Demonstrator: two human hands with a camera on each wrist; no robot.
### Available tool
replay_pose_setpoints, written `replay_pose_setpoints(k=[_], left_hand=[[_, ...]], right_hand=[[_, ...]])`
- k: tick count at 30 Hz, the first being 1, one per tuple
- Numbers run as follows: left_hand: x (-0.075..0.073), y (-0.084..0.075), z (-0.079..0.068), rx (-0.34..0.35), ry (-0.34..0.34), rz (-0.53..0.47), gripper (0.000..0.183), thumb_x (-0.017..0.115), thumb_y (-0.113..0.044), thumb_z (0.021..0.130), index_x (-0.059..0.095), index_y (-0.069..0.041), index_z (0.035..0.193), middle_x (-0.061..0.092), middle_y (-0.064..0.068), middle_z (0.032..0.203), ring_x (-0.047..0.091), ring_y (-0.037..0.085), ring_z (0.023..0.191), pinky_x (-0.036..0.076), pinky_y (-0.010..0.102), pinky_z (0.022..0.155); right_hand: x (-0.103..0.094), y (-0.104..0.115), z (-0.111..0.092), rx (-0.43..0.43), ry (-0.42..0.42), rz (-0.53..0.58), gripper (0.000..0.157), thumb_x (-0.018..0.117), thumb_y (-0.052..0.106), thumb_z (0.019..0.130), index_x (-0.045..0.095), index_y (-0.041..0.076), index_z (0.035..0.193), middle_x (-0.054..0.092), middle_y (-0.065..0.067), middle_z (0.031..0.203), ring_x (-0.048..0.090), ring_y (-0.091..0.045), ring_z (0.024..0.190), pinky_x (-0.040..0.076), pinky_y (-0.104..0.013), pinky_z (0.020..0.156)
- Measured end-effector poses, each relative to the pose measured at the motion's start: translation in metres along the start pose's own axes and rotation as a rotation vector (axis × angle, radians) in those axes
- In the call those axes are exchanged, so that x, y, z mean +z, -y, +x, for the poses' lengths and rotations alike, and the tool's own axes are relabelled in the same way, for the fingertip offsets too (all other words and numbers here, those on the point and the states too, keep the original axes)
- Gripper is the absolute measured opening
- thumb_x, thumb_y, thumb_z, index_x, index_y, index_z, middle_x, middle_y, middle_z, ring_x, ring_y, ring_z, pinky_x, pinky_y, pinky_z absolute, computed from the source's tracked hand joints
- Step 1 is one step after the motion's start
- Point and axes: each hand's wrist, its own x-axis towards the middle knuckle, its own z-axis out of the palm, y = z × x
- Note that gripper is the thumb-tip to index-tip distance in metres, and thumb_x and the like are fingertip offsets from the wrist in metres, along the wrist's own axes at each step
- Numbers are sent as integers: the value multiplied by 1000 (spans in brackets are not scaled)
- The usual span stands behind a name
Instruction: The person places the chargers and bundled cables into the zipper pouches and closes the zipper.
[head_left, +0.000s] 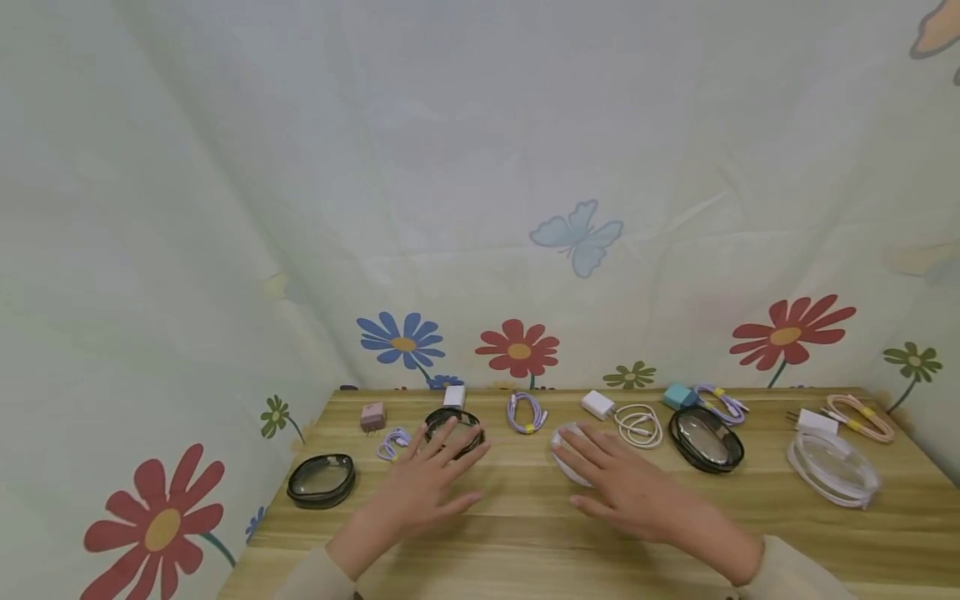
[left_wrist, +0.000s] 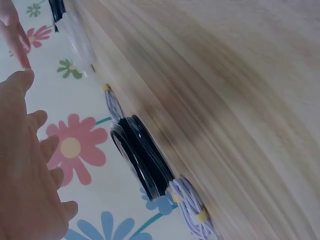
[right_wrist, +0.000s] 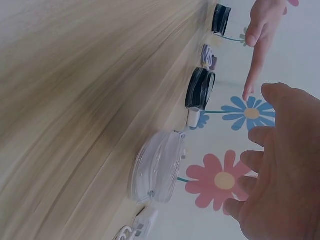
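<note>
My left hand (head_left: 427,492) hovers above the table with its fingers spread, holding nothing. Beneath its fingertips, partly hidden, lies a round clear case with black edging (head_left: 433,423); the left wrist view shows it standing clear of the hand, beside a coiled purple cable (left_wrist: 189,205). My right hand (head_left: 630,483) is likewise spread in the air and grips nothing. It partly covers a round clear case with white edging (head_left: 564,468) in the head view, and a gap separates hand and case (right_wrist: 157,165) in the right wrist view. A coiled purple cable (head_left: 527,413) lies between the hands.
Along the wooden table (head_left: 517,542) are a pink charger plug (head_left: 372,416), white plugs (head_left: 598,405), a teal plug (head_left: 679,396), a white cable (head_left: 639,426) and an orange cable (head_left: 858,417). Black-edged cases (head_left: 321,481) sit at both sides, a white-edged one (head_left: 832,468) far right. Flowered cloth (head_left: 450,208) hangs behind.
</note>
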Motion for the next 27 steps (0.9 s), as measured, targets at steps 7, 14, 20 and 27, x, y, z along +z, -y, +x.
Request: replay_pose_setpoints(k=[7, 14, 20, 27], left_hand=[[2, 8, -13, -36, -16, -23, 66, 51, -60, 101, 32, -38, 160, 31, -5, 170, 22, 32, 160, 18, 65, 126], [-1, 17, -24, -84, -18, 4, 64, 54, -58, 100, 38, -36, 158, 33, -4, 169, 26, 37, 158, 23, 66, 124], [2, 24, -35, -88, -31, 53, 65, 57, -58, 98, 40, -36, 157, 32, -6, 169, 28, 35, 158, 22, 64, 126], [4, 31, -51, -114, -7, 77, 60, 59, -57, 98, 45, -38, 154, 40, -4, 165, 33, 35, 155, 27, 64, 123]], right_hand=[[3, 8, 7, 3, 16, 53, 63, 52, 49, 105, 41, 16, 158, 41, -9, 164, 39, -36, 151, 18, -39, 131], [10, 16, 14, -3, 15, 65, 64, 55, 50, 103, 43, 17, 157, 40, -8, 165, 39, -36, 151, 25, -44, 129], [10, 23, 21, 59, 133, 186, 68, 55, 50, 103, 34, 23, 161, 31, -5, 170, 30, -37, 156, 33, -60, 122], [15, 30, 26, 60, 191, 224, 67, 56, 49, 102, 35, 25, 161, 30, -3, 170, 29, -35, 157, 31, -58, 124]])
